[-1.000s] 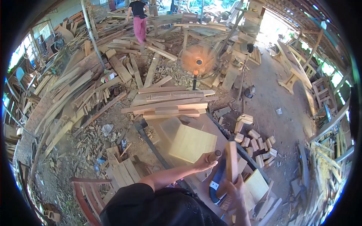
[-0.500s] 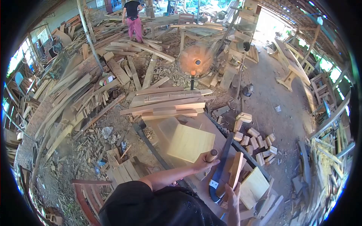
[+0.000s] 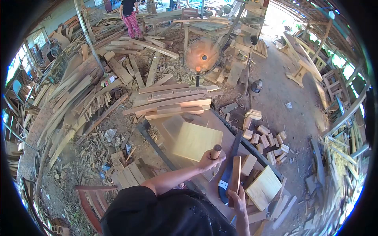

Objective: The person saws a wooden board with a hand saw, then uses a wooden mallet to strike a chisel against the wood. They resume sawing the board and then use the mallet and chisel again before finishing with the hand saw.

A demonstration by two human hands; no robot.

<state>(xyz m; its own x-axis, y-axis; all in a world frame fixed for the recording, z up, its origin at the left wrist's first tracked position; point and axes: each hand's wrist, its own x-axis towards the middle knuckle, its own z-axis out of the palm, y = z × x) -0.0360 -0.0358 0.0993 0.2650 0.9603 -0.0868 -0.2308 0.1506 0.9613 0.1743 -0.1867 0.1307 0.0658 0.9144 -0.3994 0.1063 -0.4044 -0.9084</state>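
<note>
My left hand [image 3: 207, 162] is closed around a tool with a round wooden handle [image 3: 215, 151]. The handle's end points up, and the lower part of the tool is hidden by the hand. With my right hand [image 3: 238, 200] I grip a narrow wooden block [image 3: 235, 175] near its lower end, tilted up on its edge. Just left of that block lies a handsaw [image 3: 228, 169], its dark handle toward me. A pale square board [image 3: 201, 139] rests on the worktable [image 3: 169, 131] beyond my left hand. Another pale board [image 3: 264, 188] lies right of my right hand.
Long planks [image 3: 173, 103] are stacked across the table's far end. Cut blocks [image 3: 267, 141] are heaped on the ground to the right. A fan [image 3: 202, 55] stands beyond the table. A slatted wooden chair [image 3: 92, 204] is at lower left. Another person [image 3: 130, 19] stands far back among lumber piles.
The wooden block in my right hand has shifted left and turned to show its narrow edge, uncovering another block beside it. My left hand keeps hold of the wooden-handled tool. The view has shifted slightly.
</note>
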